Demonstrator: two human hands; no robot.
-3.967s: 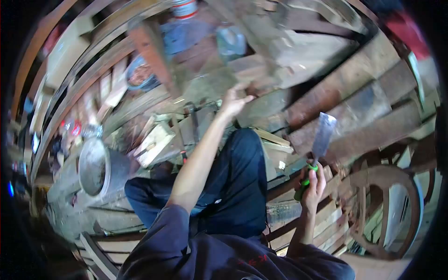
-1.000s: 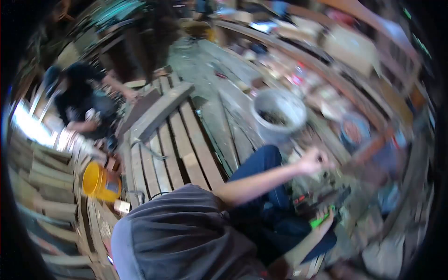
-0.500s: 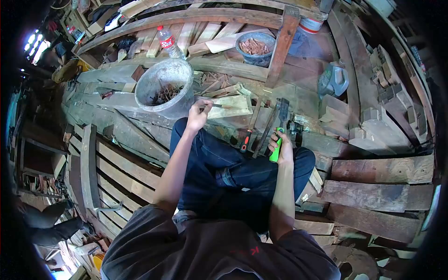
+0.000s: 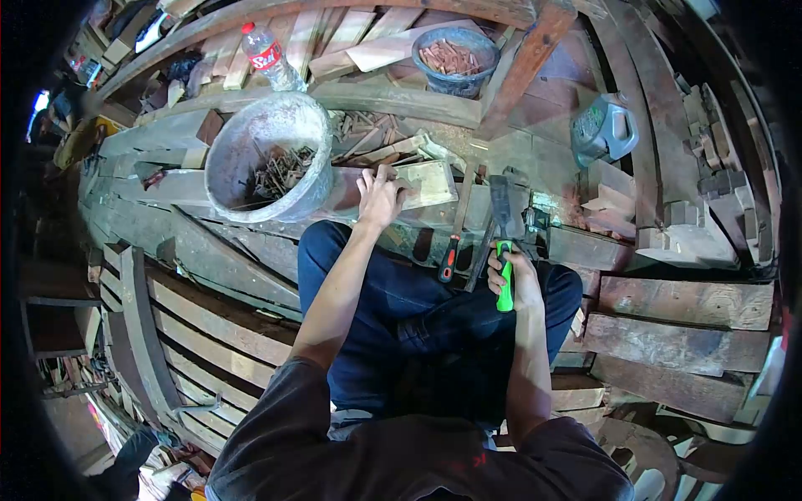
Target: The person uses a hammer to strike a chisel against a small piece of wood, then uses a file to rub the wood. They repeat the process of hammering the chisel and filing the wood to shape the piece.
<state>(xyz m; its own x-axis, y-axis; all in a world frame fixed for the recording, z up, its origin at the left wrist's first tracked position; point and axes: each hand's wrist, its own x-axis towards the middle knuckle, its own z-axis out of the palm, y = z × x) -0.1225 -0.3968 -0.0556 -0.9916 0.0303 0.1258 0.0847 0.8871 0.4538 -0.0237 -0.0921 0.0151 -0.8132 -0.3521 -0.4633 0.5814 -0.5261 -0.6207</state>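
Note:
My left hand is at the near left end of a pale wooden block, its fingers bent over the wood; what they hold, if anything, is hidden. My right hand is wrapped round the bright green handle of a hammer, whose dark head points away from me. Left of my left hand stands a grey bucket with thin brown scraps inside. Between my hands lies a tool with a red and black handle.
A red-capped plastic bottle stands behind the bucket. Farther back is a blue-grey tub of reddish wood pieces. A grey jug stands at the right, near stacked planks. Part of a person's leg shows at lower left.
My left hand no longer shows the thin dark item it held and now rests lower over the block's end. The hammer stays in my right hand. The whole view has shifted and turned slightly.

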